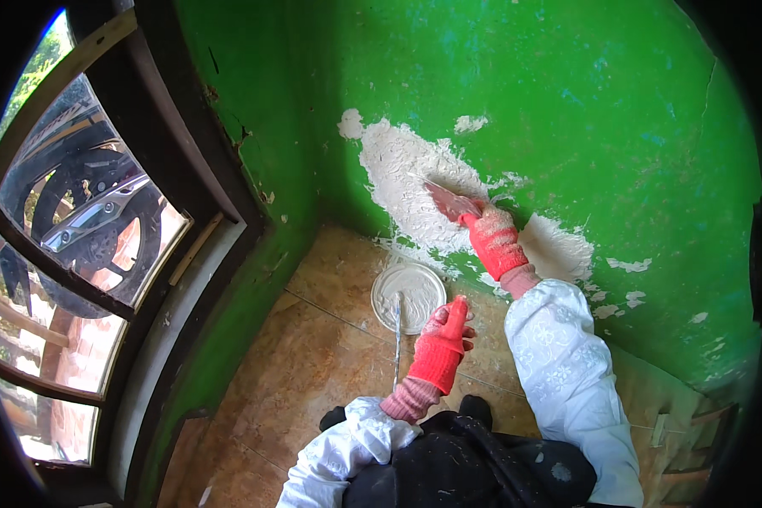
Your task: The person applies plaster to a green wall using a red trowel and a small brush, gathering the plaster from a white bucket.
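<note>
My right hand [493, 235], in a red knit glove caked with white, is closed around a putty knife [451, 201]. Its reddish, smeared blade lies against a rough white putty patch [411, 165] low on the green wall [516, 68]. Above the floor hangs my left hand [443, 339], gloved the same way, fingers loosely bent and apart, with nothing visible in them. Just beyond it stands a round tub [408, 267] of whitish putty. A smeared stick [397, 334] leans out of the tub, passing left of my left hand without being gripped.
Brown floor tiles [267, 364] meet the wall behind the tub. On the left is a dark-framed glass window [68, 212], with a motorcycle wheel [102, 212] outside. More putty [557, 250] and small white spots mark the wall to the right. My dark shoes [476, 409] show below.
</note>
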`<action>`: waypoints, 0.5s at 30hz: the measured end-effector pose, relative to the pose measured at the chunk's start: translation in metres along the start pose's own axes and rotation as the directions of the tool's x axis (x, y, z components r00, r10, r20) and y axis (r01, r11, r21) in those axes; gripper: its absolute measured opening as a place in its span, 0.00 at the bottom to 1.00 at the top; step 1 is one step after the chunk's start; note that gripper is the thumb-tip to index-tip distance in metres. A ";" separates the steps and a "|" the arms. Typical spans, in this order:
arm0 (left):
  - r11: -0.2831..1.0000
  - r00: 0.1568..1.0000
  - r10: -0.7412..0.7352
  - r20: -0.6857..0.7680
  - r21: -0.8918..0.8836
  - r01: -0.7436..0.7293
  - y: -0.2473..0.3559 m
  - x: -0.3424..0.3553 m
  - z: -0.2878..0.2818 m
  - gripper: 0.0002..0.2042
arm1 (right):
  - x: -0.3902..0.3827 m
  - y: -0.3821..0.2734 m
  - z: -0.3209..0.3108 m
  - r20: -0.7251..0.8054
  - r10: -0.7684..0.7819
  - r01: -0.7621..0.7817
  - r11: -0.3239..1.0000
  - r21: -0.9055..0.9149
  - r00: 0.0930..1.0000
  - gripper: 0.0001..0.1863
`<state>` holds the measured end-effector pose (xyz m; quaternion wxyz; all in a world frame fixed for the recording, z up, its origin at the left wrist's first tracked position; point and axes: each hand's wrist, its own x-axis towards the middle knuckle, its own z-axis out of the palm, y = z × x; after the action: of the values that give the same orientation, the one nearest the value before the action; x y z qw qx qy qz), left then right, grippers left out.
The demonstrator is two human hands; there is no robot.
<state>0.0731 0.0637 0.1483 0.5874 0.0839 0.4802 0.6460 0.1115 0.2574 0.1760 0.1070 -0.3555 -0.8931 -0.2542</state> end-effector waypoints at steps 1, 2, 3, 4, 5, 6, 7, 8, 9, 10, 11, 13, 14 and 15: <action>1.000 1.000 -0.005 0.015 0.010 0.004 0.001 -0.002 0.000 0.19 | 0.006 0.000 0.000 -0.049 0.112 -0.099 0.972 0.211 0.992 0.13; 1.000 1.000 -0.011 0.024 0.019 0.011 0.004 -0.006 0.001 0.19 | 0.011 -0.004 -0.005 -0.069 0.227 -0.178 0.890 0.420 0.971 0.12; 0.997 0.998 -0.047 0.029 0.064 0.045 0.011 -0.011 -0.002 0.21 | 0.016 -0.003 -0.011 0.035 0.381 -0.310 0.691 0.653 0.924 0.12; 0.997 0.998 -0.050 0.029 0.057 0.048 0.011 -0.012 -0.004 0.21 | 0.018 -0.003 -0.014 0.038 0.376 -0.309 0.695 0.649 0.926 0.12; 0.998 0.999 -0.036 0.024 0.056 0.034 0.012 -0.012 -0.006 0.21 | 0.019 -0.004 -0.016 0.005 0.355 -0.269 0.697 0.664 0.935 0.13; 0.998 1.000 -0.022 0.019 0.056 0.020 0.012 -0.013 -0.007 0.22 | 0.019 -0.005 -0.019 -0.028 0.335 -0.228 0.699 0.678 0.942 0.14; 0.999 1.000 -0.020 0.022 0.050 0.019 0.011 -0.012 -0.008 0.22 | 0.019 -0.005 -0.028 0.030 0.337 -0.276 0.713 0.645 0.941 0.14; 0.998 0.999 -0.020 0.034 0.053 0.018 0.008 -0.011 -0.008 0.22 | 0.020 -0.003 -0.031 0.028 0.334 -0.273 0.718 0.640 0.942 0.14; 0.998 0.999 -0.021 0.047 0.056 0.019 0.007 -0.010 -0.008 0.22 | 0.020 0.003 -0.032 0.007 0.397 -0.296 0.674 0.677 0.918 0.14; 0.998 0.998 -0.030 0.050 0.049 0.027 0.006 -0.010 -0.008 0.22 | 0.017 0.008 -0.034 -0.002 0.458 -0.321 0.627 0.710 0.889 0.13; 0.999 0.999 -0.024 0.028 0.044 0.023 0.006 -0.009 -0.012 0.22 | 0.017 0.005 -0.045 -0.038 0.455 -0.302 0.649 0.698 0.890 0.13; 0.999 1.000 -0.024 0.015 0.033 0.023 0.007 -0.008 -0.017 0.22 | 0.010 0.002 -0.059 -0.077 0.468 -0.273 0.632 0.725 0.881 0.13; 0.999 0.999 -0.046 0.024 0.024 0.046 0.006 -0.006 -0.017 0.22 | 0.008 0.004 -0.065 -0.124 0.486 -0.239 0.617 0.750 0.865 0.12; 0.998 0.997 -0.069 0.032 0.017 0.068 0.005 -0.005 -0.017 0.22 | 0.008 0.004 -0.070 -0.060 0.507 -0.276 0.560 0.781 0.860 0.11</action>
<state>0.0596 0.0514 0.1456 0.6163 0.0824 0.4782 0.6202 0.1088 0.2272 0.2397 0.4220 -0.4307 -0.7886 0.1201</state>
